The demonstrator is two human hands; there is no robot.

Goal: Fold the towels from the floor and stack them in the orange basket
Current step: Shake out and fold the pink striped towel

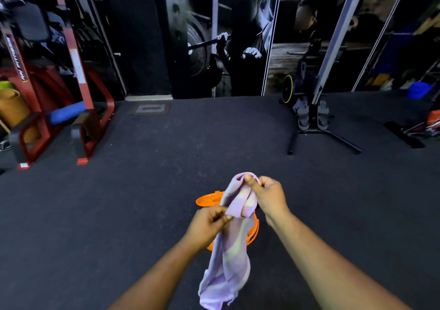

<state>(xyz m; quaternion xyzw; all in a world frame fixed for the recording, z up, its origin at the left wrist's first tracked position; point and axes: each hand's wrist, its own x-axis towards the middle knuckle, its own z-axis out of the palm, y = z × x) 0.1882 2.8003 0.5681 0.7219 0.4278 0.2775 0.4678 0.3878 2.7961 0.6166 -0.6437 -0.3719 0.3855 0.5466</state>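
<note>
A lilac towel (pixel 229 257) hangs bunched in front of me, its lower end drooping toward the bottom of the view. My right hand (pixel 267 196) pinches its top edge between thumb and fingers. Lower and to the left, my left hand (pixel 209 221) grips another part of the same towel. Behind the cloth, the orange basket (pixel 207 200) sits on the dark floor, mostly hidden by the towel and my hands; only its rim and right wall show.
A red weight machine (pixel 81 110) stands at the left. A black stand with grey foot pedals (pixel 314 117) sits at the back right, its legs spread over the floor. Gym posters cover the far wall. Dark carpet (pixel 119 214) surrounds the basket.
</note>
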